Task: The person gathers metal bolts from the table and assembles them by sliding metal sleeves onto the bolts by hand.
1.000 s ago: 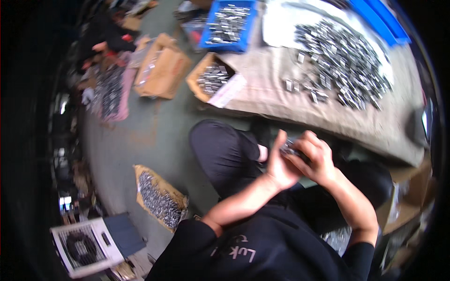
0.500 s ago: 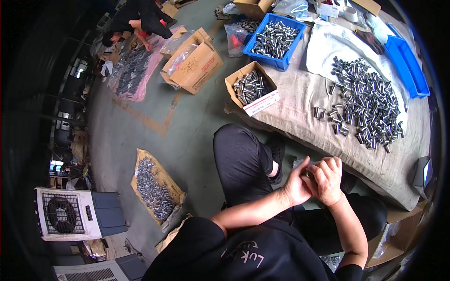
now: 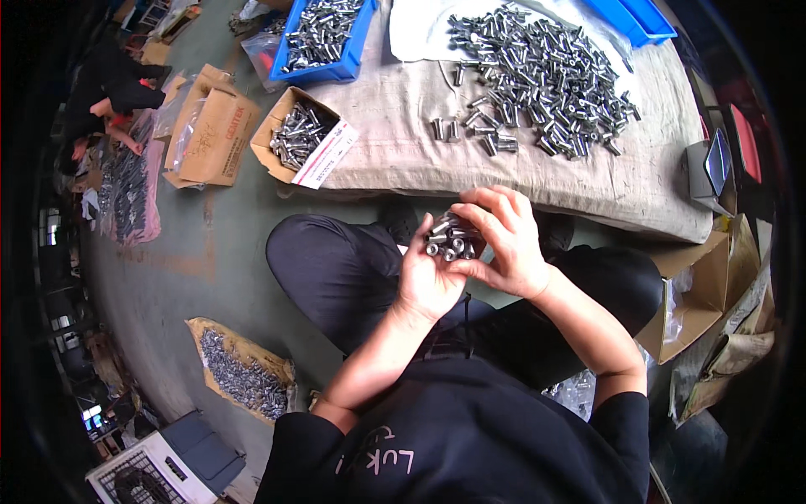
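A handful of short shiny metal sleeves [image 3: 450, 238], some with round openings facing me, sits between my hands above my lap. My left hand [image 3: 426, 275] cups them from the left, thumb up along their side. Curled round from the right, my right hand [image 3: 510, 242] has its fingers over their far side and its thumb at their near edge. Beyond my hands, a large pile of similar metal pieces [image 3: 546, 80] lies on the cloth-covered table [image 3: 395, 164]. A few stand apart at the pile's near left edge.
A small carton [image 3: 326, 160] and a blue bin [image 3: 346, 69], both holding metal parts, stand at the table's left. Another blue tray [image 3: 634, 21] lies at the back right. Small parts fill a brown sheet [image 3: 270, 361] on the floor; a person [image 3: 109, 97] crouches far left.
My view has swung right. My clasped hands have opened apart somewhat, and the metal sleeves between them now show plainly.
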`<control>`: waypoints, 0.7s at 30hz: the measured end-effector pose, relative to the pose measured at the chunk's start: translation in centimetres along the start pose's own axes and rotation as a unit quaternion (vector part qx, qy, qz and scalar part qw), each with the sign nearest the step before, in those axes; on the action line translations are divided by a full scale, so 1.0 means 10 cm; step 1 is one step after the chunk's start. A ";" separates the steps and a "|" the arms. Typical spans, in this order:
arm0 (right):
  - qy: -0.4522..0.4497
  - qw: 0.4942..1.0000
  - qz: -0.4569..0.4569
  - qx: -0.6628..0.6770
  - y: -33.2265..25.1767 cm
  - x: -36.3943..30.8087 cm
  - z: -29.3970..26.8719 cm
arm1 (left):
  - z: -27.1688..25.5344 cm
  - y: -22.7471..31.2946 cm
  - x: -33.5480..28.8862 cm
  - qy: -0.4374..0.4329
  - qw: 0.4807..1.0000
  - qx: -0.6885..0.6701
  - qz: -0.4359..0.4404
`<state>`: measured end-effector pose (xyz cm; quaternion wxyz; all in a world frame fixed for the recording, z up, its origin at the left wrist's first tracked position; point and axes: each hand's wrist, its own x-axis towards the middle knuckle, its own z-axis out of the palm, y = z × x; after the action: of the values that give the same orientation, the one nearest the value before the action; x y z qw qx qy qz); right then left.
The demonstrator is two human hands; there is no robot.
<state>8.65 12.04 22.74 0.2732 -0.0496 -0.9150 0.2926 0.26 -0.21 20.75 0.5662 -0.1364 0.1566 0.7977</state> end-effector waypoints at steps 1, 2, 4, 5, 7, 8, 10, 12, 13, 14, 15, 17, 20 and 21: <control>0.004 1.000 0.001 0.019 0.02 -0.02 -0.01 | 0.01 0.00 -0.01 0.014 1.000 0.021 0.006; 0.002 1.000 -0.003 0.027 0.04 -0.04 -0.01 | 0.01 0.00 -0.02 0.009 1.000 0.026 0.008; -0.001 0.999 -0.003 0.036 0.06 -0.07 0.01 | 0.00 0.00 -0.04 0.008 0.999 0.030 0.008; 0.002 0.998 0.001 0.065 0.05 -0.08 0.04 | 0.00 0.00 -0.05 0.036 0.998 0.044 0.018; 0.005 0.996 0.008 0.094 0.04 -0.11 0.08 | 0.02 -0.01 -0.08 0.067 0.996 0.060 0.025; 0.004 0.993 0.024 0.116 0.05 -0.13 0.11 | 0.02 -0.01 -0.09 0.067 0.994 0.080 0.030; 0.017 0.987 0.056 0.149 0.05 -0.16 0.17 | 0.01 0.02 -0.12 0.053 0.994 0.094 0.008; 0.014 0.984 0.070 0.164 0.06 -0.18 0.19 | 0.02 0.02 -0.12 0.082 0.992 0.099 0.011; 0.011 0.981 0.080 0.177 0.06 -0.19 0.19 | 0.03 0.01 -0.13 0.107 0.989 0.105 0.016; 0.015 0.978 0.091 0.186 0.05 -0.20 0.20 | 0.04 0.01 -0.13 0.112 0.987 0.115 0.016; 0.015 0.978 0.093 0.187 0.05 -0.21 0.20 | 0.03 0.01 -0.12 0.114 0.987 0.115 0.015; 0.018 0.975 0.100 0.200 0.05 -0.23 0.22 | 0.00 0.00 -0.11 0.134 0.985 0.101 0.032; -0.007 0.980 0.091 0.176 0.07 -0.25 0.22 | 0.03 -0.01 -0.13 0.154 0.976 0.139 0.059; -0.006 0.980 0.092 0.177 0.06 -0.25 0.21 | 0.03 -0.01 -0.14 0.155 0.976 0.140 0.059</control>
<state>9.57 10.86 19.74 0.2437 -0.0827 -0.8422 0.4738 0.80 -1.22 21.55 0.5009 -0.1684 0.3599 0.7689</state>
